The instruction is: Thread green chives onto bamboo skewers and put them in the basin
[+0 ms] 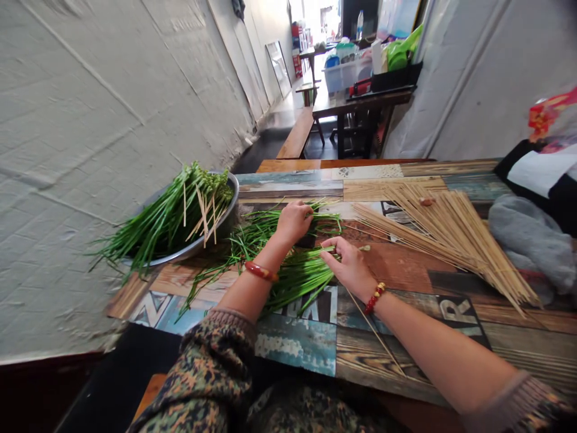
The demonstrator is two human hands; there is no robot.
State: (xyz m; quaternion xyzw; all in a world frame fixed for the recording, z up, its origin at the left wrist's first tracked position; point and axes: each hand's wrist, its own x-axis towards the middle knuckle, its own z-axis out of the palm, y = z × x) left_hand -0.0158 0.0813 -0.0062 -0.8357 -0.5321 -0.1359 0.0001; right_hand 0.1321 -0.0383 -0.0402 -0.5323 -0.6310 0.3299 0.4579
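Note:
Long garlic chives [306, 276] lie in a loose pile across the middle of the table. My left hand [294, 221] is over the far side of the pile, fingers curled together; what they hold, if anything, is too small to make out. Close by, my right hand [349, 264] is closed at the stem ends, thumb and forefinger at a green stalk. A thin bamboo skewer [376, 334] slants from under this hand toward the table's near edge. At left, a metal basin [232, 207] is heaped with more chives [157, 210], several skewered bunches among them.
Many bamboo skewers [455, 234] fan out at the right, a small brown piece [426, 202] on top. A grey plastic bag [532, 234] sits beyond them. Behind stand a bench [297, 133] and a dark table [333, 108] with a clear plastic bin [347, 75]. A wall [90, 150] borders the left.

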